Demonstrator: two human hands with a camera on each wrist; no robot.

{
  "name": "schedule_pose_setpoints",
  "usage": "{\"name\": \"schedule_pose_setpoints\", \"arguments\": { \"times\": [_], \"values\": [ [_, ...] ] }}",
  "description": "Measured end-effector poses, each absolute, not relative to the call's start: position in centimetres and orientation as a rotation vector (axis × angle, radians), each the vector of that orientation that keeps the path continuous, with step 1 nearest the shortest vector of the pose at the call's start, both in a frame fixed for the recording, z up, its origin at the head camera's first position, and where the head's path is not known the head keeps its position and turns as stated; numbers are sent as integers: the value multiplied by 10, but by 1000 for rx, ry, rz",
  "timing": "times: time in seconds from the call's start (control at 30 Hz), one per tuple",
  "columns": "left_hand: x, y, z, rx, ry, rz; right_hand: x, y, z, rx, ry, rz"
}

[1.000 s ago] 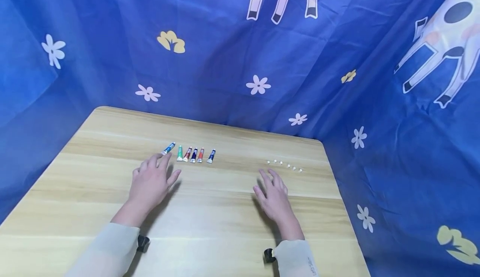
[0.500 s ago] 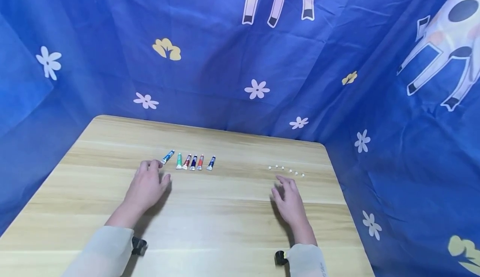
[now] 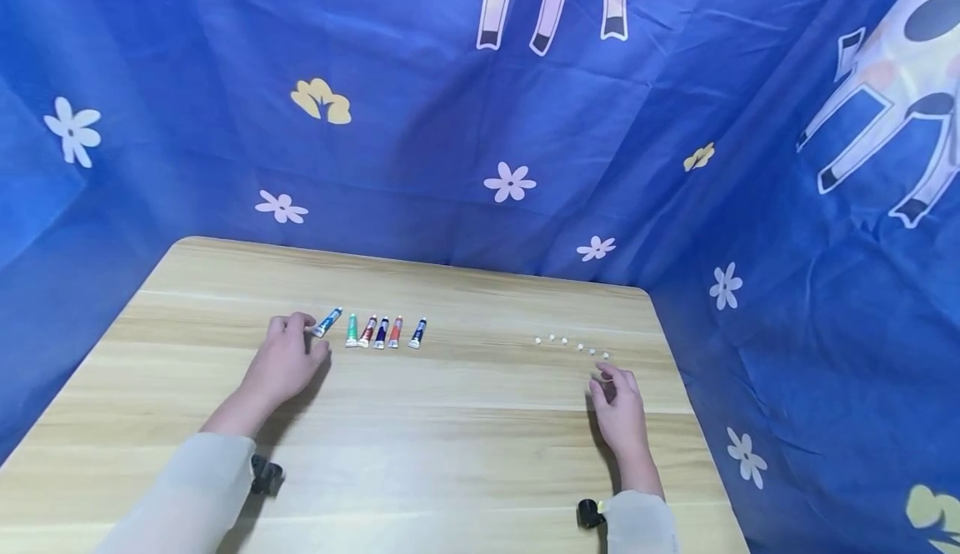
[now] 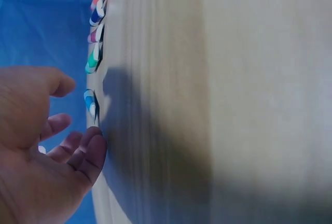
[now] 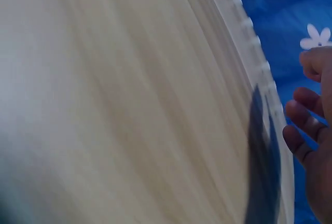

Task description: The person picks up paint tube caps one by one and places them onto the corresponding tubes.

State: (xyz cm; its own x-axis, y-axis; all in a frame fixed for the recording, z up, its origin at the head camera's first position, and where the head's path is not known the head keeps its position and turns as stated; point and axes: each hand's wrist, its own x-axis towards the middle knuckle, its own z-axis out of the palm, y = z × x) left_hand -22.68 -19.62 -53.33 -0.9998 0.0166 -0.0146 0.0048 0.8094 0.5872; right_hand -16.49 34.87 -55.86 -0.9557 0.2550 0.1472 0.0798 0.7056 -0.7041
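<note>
Several small paint tubes lie in a row on the table: a light blue tube [image 3: 327, 321] tilted at the left end, then a green tube [image 3: 352, 331], a red tube [image 3: 367, 331], a purple-blue tube [image 3: 382, 332], an orange tube [image 3: 395, 331] and, slightly apart, a dark blue tube [image 3: 417, 333]. My left hand [image 3: 288, 358] is beside the light blue tube, thumb and fingers apart; whether a fingertip touches it I cannot tell. At the right lies a line of tiny white pieces, perhaps caps [image 3: 564, 341]. My right hand [image 3: 622, 408] hovers just in front of the line's right end, fingers loosely bent, holding nothing visible.
The wooden table [image 3: 435, 454] has rounded back corners. A blue curtain [image 3: 420, 137] printed with flowers and animals surrounds it at the back and sides. A small black device [image 3: 266, 476] sits at the left sleeve's cuff, another [image 3: 590, 513] at the right.
My right hand has moved rightward along the white pieces to their right end. My left hand has drawn back slightly to the left of the light blue tube. The head view has tilted a little.
</note>
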Motion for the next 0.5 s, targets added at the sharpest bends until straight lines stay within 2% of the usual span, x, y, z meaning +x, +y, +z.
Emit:
{"name": "schedule_pose_setpoints", "arguments": {
  "times": [0.5],
  "values": [
    [-261,-195,-536,-49,2926,942,-203,389,-572,-395,-2636,1113]
  ]
}}
